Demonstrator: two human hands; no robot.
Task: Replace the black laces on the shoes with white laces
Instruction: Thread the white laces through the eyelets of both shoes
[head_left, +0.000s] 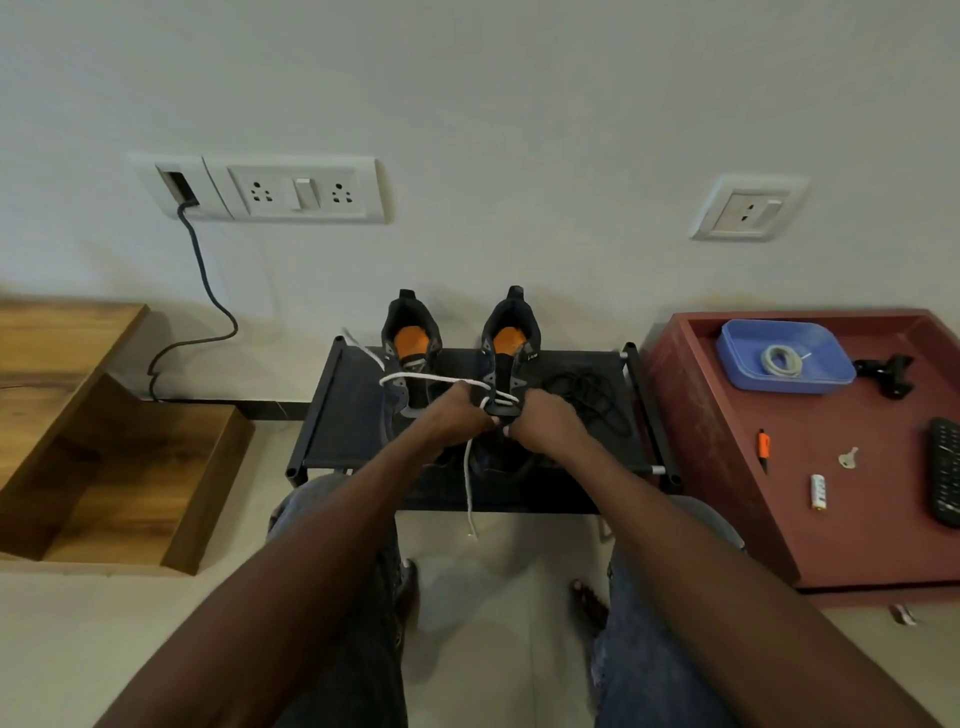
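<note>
Two black shoes with orange insoles stand side by side on a low black rack (332, 415), toes toward me. My left hand (460, 415) and my right hand (540, 423) meet over the laces area of the right shoe (511, 343). A white lace (415, 378) runs from the right shoe across the left shoe (410, 343) and off to the rear left. Its other end hangs down below my left hand toward the floor. Both hands pinch the lace at the eyelets. A loose black lace (587, 395) lies in a tangle on the rack, right of the shoes.
A red table (810, 467) on the right holds a blue tray (737, 358) with a coiled white lace (782, 359), a key, a battery, an orange-tipped tool, a black remote and a black clip. Wooden shelving (104, 441) sits left. A cable hangs from wall sockets.
</note>
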